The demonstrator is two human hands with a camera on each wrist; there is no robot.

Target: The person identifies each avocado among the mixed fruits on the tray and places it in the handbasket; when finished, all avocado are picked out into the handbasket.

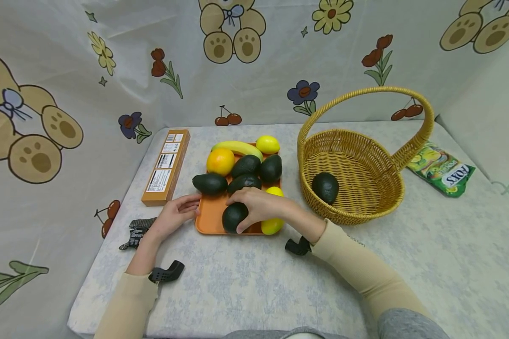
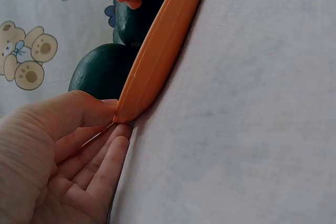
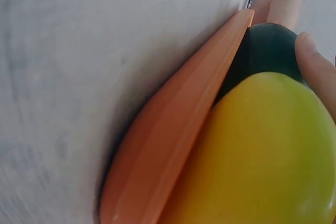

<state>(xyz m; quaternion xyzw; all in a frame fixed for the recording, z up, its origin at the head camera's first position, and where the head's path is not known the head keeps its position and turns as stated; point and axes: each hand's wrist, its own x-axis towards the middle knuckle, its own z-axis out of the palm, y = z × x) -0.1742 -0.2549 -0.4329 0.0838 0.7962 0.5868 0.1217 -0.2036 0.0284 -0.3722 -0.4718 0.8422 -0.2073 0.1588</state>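
Note:
An orange tray (image 1: 210, 214) bears several dark green avocados, an orange (image 1: 220, 161), a banana (image 1: 237, 148) and yellow lemons (image 1: 267, 144). My right hand (image 1: 260, 207) grips an avocado (image 1: 234, 217) at the tray's near edge, thumb on its near side. Beside that hand lies a lemon (image 3: 273, 150), close to the rim in the right wrist view. My left hand (image 1: 179, 214) pinches the tray's left rim, its thumb (image 2: 86, 111) above and its fingers below. Another avocado (image 1: 209, 184) rests at the tray's left edge. My right hand partly hides the fruit beneath it.
Right of the tray stands a wicker basket (image 1: 373, 188) with a tall handle and one avocado (image 1: 325, 188) inside. A green packet (image 1: 443, 170) lies behind it at right. At left are a long cardboard box (image 1: 167, 167) and a black packet (image 1: 136, 233).

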